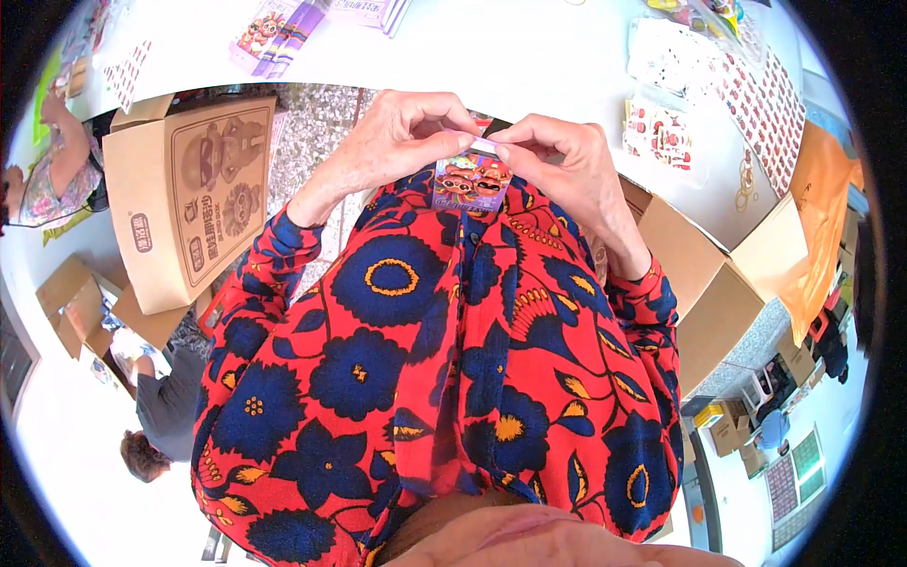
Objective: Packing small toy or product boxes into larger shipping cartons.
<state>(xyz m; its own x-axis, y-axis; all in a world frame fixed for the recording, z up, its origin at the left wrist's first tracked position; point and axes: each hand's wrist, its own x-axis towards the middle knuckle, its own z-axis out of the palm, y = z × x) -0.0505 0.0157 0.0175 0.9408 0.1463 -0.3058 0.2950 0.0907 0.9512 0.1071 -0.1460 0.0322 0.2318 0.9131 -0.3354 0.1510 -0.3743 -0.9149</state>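
Close in front of my chest is a small purple printed box [472, 186] with cartoon figures on its face. My left hand [392, 137] comes in from the left, its thumb and forefinger closed on the pale flap at the box's top edge. From the other side, my right hand [572, 161] pinches the same top edge, with its fingers curled. The two thumbs nearly meet over the flap. The box's back and inside are hidden by my fingers.
Purple printed boxes [274, 38] lie on the white table [520, 57]. Sheets of red stickers [770, 113] and rubber bands [746, 184] are at right. A tall printed carton [194, 194] stands left, an open carton [704, 274] right, beside an orange bag [827, 217]. Other people work at left.
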